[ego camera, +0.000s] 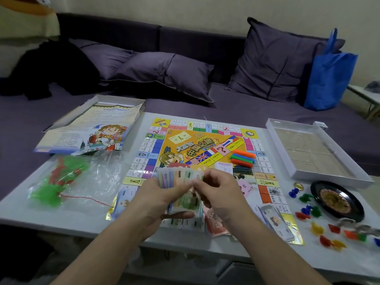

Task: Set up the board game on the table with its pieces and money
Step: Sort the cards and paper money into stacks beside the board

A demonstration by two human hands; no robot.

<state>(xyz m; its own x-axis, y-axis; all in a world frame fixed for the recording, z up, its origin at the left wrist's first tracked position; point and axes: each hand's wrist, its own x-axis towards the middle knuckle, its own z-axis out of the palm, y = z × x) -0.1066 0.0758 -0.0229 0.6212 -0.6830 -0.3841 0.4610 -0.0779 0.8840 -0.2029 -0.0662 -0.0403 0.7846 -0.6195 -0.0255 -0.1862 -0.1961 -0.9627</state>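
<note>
The game board (205,145) lies open in the middle of the white table (148,239). Over its near edge my left hand (158,196) grips a fanned stack of play money (178,177). My right hand (218,190) pinches a greenish note (188,200) at that stack. Other money piles lie on the board: a bluish one (273,221) at the near right corner, a red one (216,223) below my right wrist, another (125,200) at the near left. Coloured sticks (242,158) are stacked right of the board's centre. Small coloured pawns (308,210) and houses (333,235) are scattered to the right.
A black roulette wheel (337,200) and a gold coin (298,186) sit right of the board. The white box tray (316,153) stands at the back right, the box lid (90,128) at the back left. A clear plastic bag (72,182) holds green and red pieces. Behind is a purple sofa (185,58) with a blue bag (329,77).
</note>
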